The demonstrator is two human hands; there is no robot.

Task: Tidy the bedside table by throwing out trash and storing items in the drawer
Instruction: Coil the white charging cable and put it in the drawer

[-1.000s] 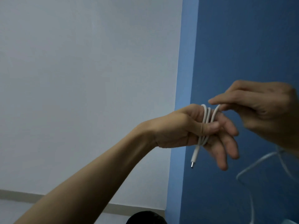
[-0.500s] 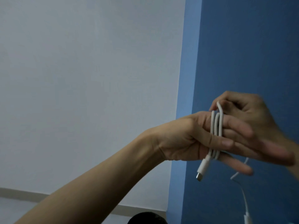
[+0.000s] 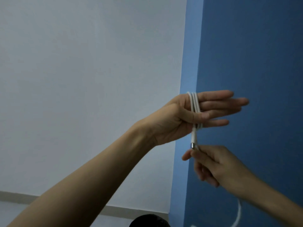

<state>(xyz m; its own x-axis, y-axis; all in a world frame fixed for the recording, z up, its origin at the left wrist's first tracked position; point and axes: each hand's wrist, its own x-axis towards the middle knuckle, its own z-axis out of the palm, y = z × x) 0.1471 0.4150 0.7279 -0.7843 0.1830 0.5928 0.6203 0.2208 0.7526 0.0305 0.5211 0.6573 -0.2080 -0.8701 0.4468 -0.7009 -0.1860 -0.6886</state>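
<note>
A white charging cable point(image 3: 194, 104) is wound in several loops round the straight fingers of my left hand point(image 3: 170, 123), raised in front of the wall. The left thumb presses the loops against the fingers. The cable's plug end point(image 3: 193, 140) hangs below that hand. Just under the plug, my right hand point(image 3: 216, 166) pinches the cable between thumb and fingertips. The loose remainder of the cable point(image 3: 238, 215) curves down at the bottom right. The bedside table and its drawer are out of view.
A white wall point(image 3: 90, 79) fills the left, a blue wall point(image 3: 254, 54) the right, meeting at a corner. A pale skirting strip point(image 3: 16, 196) runs along the bottom left. A dark rounded object point(image 3: 149, 222) shows at the bottom edge.
My right hand has swung from above my left fingers to below them, laying another turn of cable. My left fingers have straightened and the hand has risen.
</note>
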